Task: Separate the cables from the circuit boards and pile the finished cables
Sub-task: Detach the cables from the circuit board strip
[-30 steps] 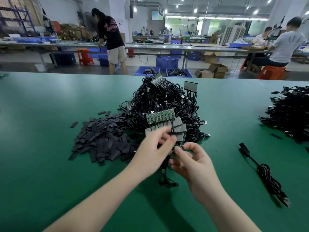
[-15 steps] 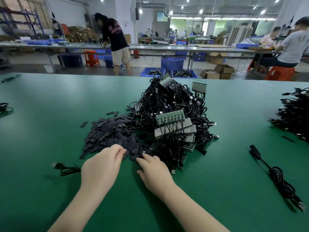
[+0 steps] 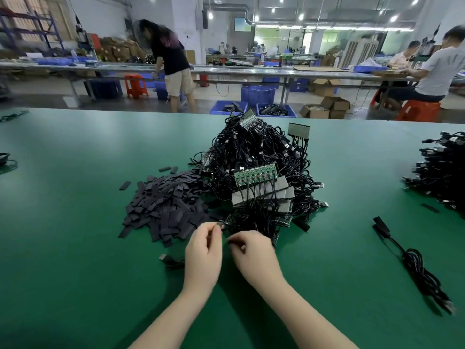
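Observation:
A heap of black cables (image 3: 254,152) plugged into green circuit boards (image 3: 255,173) sits at the table's middle. Just in front of it, my left hand (image 3: 203,255) pinches the small end of a black cable (image 3: 173,261) between thumb and fingertips. That cable's plug lies on the mat left of the hand. My right hand (image 3: 254,258) is close beside the left hand, its fingers curled and pinching a small dark piece that I cannot make out. A pile of finished cables (image 3: 442,170) lies at the far right.
A mound of flat black sleeves (image 3: 166,205) lies left of the heap. One coiled cable (image 3: 415,268) lies alone on the green mat (image 3: 75,248) at the right. People work at benches beyond the table's far edge.
My hands left the board in the heap, dropped to the mat by the sleeves, then came together in front of the heap pinching a cable end. The loose cable now lies under my left hand.

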A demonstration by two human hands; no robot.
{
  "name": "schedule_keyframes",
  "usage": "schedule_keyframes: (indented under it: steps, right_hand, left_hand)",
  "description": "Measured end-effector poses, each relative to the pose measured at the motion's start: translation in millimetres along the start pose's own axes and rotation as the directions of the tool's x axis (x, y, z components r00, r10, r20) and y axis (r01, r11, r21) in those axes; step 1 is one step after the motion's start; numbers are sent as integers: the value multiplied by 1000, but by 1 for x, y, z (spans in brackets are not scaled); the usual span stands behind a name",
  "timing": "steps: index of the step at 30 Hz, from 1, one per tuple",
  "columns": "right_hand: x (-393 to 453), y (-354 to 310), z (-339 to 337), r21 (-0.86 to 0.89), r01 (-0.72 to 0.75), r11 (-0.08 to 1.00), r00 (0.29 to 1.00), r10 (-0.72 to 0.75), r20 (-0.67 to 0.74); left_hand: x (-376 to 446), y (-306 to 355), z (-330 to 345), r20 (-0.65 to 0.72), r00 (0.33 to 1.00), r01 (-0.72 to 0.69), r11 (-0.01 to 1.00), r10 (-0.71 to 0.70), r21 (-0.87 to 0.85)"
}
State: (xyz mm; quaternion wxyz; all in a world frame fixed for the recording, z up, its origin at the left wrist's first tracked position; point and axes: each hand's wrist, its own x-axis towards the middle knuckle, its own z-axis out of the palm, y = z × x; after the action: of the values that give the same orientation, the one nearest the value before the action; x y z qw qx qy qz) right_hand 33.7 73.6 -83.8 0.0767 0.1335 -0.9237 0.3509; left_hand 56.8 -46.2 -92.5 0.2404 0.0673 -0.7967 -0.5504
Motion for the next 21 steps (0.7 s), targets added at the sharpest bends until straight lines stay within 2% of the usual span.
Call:
schedule_keyframes:
  steps: [2,4,8,10,14,18,21]
  right_hand:
    - [-11,13,-12,268,-70,961,980,117,-163]
    - [-19,26,-21,448,-115,886,956,221,-191]
    - [-38,49,-24,523,-141,841,927,298,-229]
    - [-44,55,-22,556,-145,818,918,321,-234]
    - [-45,57,-25,646,-163,746,907,371,-199]
    - [-45,57,-32,773,-161,614,897,417,-144]
    - [-46,56,-35,833,-145,533,904,413,-107]
  left_hand:
    - [-7,6,14,4,1000,-14,997,15,-75]
    - [-15,8,26,37,998,-38,995,42,-90]
    - [-27,3,38,194,966,-185,981,169,67]
    - [-28,2,38,225,949,-248,962,219,111]
    - [-29,5,36,273,932,-280,952,238,124]
    - [-33,8,37,323,914,-307,939,246,152]
    - [-34,6,39,305,919,-319,925,248,209]
